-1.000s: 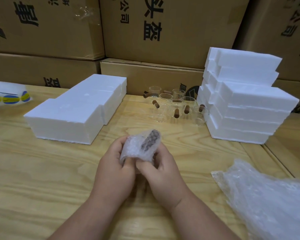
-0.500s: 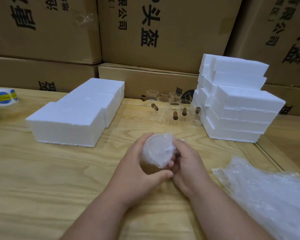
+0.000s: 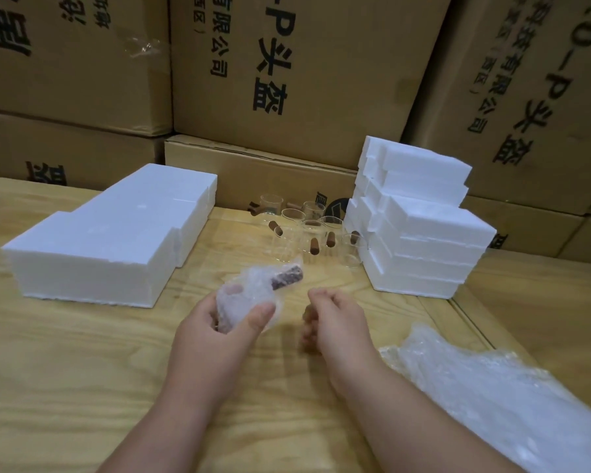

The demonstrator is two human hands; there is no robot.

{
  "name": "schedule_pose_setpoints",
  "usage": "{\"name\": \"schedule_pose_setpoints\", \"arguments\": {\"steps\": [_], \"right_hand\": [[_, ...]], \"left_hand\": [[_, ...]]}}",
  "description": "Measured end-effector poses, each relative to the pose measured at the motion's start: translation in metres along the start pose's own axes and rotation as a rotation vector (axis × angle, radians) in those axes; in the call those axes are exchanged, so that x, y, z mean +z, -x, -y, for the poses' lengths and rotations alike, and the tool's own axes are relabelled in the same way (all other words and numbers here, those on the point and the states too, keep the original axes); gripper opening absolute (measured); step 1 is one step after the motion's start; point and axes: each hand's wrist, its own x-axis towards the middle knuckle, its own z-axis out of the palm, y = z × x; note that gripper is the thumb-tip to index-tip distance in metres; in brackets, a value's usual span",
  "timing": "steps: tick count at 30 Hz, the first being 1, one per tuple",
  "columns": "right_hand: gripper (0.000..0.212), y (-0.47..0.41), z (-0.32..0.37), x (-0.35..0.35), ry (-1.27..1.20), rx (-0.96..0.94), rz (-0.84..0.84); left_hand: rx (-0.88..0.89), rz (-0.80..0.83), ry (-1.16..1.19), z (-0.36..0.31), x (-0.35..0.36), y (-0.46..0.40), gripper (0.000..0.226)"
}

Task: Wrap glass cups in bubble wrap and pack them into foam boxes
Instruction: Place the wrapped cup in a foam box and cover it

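At table centre, we grip bubble-wrapped cup (image 3: 253,297) in our left hand (image 3: 215,332), brown handle pointing to 2 o'clock. Our right hand (image 3: 335,322) hangs beside, loosely curled, holding nothing. Bare glass cups (image 3: 307,230) at 12 o'clock; foam boxes (image 3: 110,240) at 10.

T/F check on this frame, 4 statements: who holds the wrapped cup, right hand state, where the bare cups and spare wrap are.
1. The left hand holds the wrapped cup. True.
2. The right hand shares that grip. False: it is off the cup, holding nothing.
3. The unwrapped glass cups stand inside a foam box. False: on the table, between the foam stacks.
4. Spare bubble wrap lies right of the right arm. True.
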Motion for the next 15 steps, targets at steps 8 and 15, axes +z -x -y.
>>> {"name": "schedule_pose_setpoints", "arguments": {"steps": [8, 15], "right_hand": [[0.067, -0.08, 0.122, -0.081, 1.262, -0.819, -0.382], [0.117, -0.123, 0.14, -0.151, 2.237, -0.713, -0.106]], "left_hand": [[-0.009, -0.052, 0.075, -0.001, -0.002, -0.002, 0.052], [0.0, -0.043, 0.134, 0.001, -0.002, -0.005, 0.057]]}}
